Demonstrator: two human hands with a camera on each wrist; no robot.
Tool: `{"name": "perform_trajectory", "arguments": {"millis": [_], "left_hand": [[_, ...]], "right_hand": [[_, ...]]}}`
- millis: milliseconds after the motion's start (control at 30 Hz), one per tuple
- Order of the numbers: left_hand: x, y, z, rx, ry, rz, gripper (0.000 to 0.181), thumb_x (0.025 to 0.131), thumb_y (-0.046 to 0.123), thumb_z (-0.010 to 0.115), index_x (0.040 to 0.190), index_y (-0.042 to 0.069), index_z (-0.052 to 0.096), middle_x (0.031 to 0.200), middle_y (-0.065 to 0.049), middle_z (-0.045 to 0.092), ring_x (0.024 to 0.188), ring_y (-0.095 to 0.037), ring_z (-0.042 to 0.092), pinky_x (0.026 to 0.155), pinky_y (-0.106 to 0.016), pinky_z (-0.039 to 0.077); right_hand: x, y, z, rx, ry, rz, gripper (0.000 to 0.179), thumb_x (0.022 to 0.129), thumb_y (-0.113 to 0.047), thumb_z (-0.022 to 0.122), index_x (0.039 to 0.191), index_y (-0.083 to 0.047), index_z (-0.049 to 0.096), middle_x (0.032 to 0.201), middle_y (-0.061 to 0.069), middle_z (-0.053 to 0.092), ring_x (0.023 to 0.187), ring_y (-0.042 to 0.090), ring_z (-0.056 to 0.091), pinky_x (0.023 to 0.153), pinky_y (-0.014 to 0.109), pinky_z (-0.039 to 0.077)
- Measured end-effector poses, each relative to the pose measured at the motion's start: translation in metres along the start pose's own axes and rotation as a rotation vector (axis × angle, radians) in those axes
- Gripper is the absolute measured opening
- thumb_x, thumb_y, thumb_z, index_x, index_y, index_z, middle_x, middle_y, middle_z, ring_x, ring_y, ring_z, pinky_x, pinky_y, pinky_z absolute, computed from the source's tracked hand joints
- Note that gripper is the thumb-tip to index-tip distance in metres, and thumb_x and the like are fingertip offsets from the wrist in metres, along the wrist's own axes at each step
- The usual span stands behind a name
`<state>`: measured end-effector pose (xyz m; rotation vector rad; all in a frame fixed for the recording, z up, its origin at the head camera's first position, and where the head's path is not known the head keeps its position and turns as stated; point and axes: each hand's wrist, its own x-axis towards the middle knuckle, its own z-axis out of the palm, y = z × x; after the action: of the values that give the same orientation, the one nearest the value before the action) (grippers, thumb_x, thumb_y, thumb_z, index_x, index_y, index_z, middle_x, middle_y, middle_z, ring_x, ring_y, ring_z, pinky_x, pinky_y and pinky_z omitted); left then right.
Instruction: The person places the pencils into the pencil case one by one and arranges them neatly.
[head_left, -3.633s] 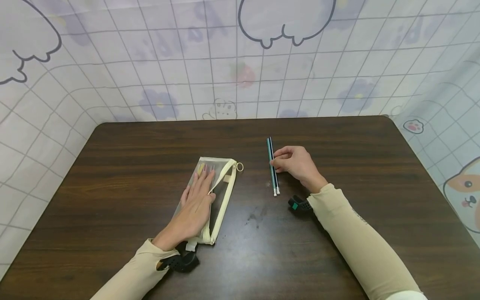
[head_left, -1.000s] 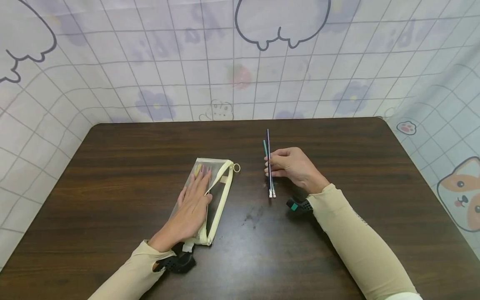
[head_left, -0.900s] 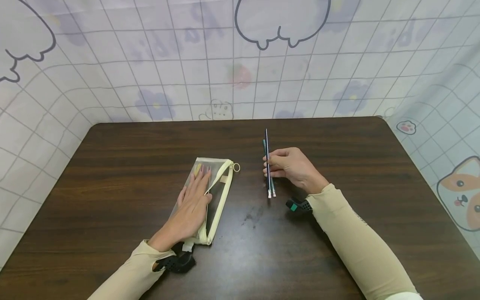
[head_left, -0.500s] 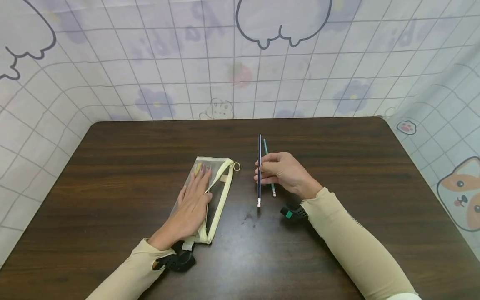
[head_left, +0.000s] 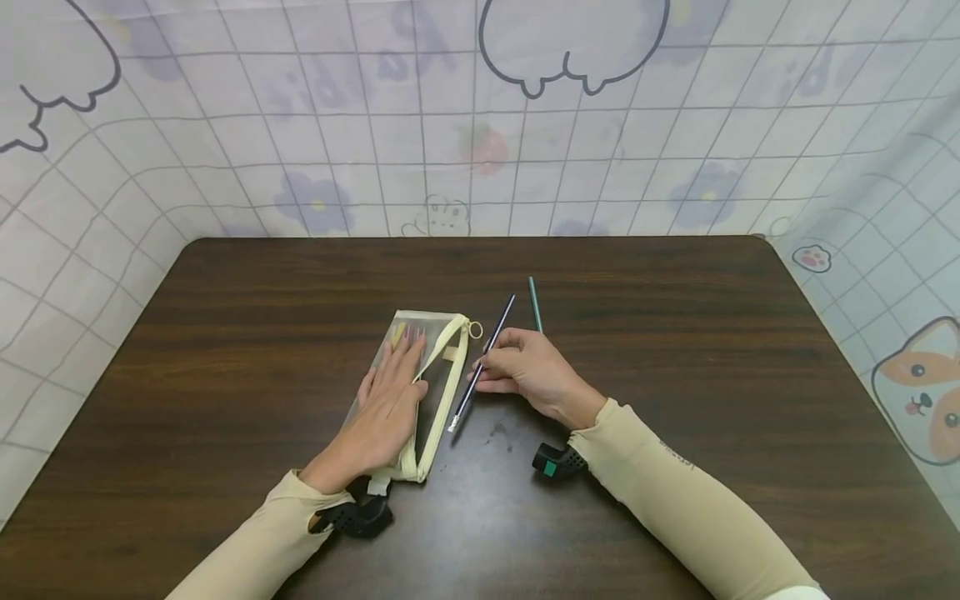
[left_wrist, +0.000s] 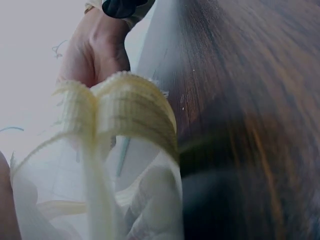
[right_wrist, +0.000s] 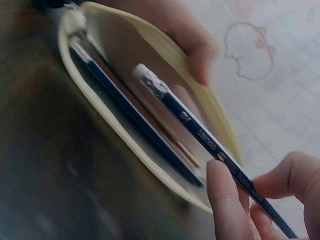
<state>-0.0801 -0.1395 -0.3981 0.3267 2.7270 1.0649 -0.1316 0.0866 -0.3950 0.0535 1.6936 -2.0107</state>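
Note:
My left hand (head_left: 386, 412) lies with its fingers straight across a see-through pencil case (head_left: 445, 400) with a pale yellow zip. The case's mouth gapes toward the right. In my right hand (head_left: 534, 371) a dark blue pencil (head_left: 497, 328) is pinched between thumb and fingers. It slants, its white eraser end low and near the zip edge. The right wrist view shows that pencil (right_wrist: 192, 125) in front of the open mouth, with several pencils (right_wrist: 135, 117) inside. A teal pencil (head_left: 535, 302) lies on the table behind my right hand, its lower part hidden.
The dark wooden table (head_left: 645, 308) carries the case and the pencils. A patterned cloth (head_left: 360, 150) hangs along its back and sides. Black wrist cameras (head_left: 558, 460) sit under both wrists, close to the tabletop.
The right hand has lifted the dark blue pencil from beside the teal one and carried it left and nearer, tilting it toward the case. The left hand has stayed on the case.

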Motion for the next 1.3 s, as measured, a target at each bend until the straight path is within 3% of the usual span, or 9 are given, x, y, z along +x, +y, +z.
{"name": "perform_trajectory", "arguments": {"millis": [600,1300], "left_hand": [[0.001,0.001,0.000,-0.001,-0.027,-0.008,0.061,0.110,0.025,0.025,0.169,0.019,0.011,0.177,-0.010,-0.001,0.164,-0.035,-0.011,0.125,-0.067,-0.005],[-0.003,0.001,0.002,0.011,-0.028,0.027,0.059,0.111,0.027,0.022,0.168,0.020,0.010,0.177,-0.010,-0.004,0.164,-0.036,-0.013,0.124,-0.068,-0.005]], "right_hand": [[-0.008,0.025,0.044,0.071,-0.074,0.048,0.010,0.095,0.008,0.058,0.104,0.004,0.055,0.088,0.008,0.069,0.075,0.011,0.073,0.077,0.025,0.063],[-0.008,0.028,0.055,0.043,-0.123,0.073,0.013,0.097,0.006,0.056,0.110,0.009,0.060,0.095,0.009,0.070,0.079,0.010,0.074,0.082,0.025,0.062]]}}
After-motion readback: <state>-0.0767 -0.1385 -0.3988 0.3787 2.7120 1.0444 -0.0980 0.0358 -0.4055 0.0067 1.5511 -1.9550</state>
